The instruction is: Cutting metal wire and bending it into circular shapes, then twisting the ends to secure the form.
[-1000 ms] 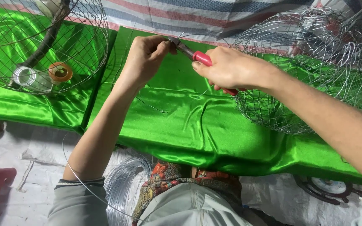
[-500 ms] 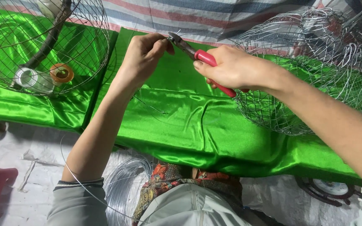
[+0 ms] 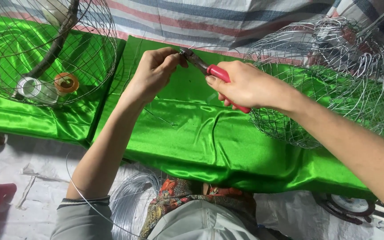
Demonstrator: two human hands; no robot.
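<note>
Left hand [image 3: 153, 73] pinched on thin wire [image 3: 161, 116]; right hand [image 3: 245, 86] clenched around red-handled pliers [image 3: 214, 73], jaws meeting wire at left fingertips above green satin cloth [image 3: 201, 142]. Apparent wire-gripping step; steady hold needed for twisting. Beside: wire mesh baskets [image 3: 325, 80], wire coil [image 3: 132, 202].

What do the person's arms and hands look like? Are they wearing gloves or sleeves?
No gloves: the left hand and right hand are bare, with no rings or watch showing. The left arm has a grey sleeve pushed up past the elbow. The right forearm is bare.
</note>
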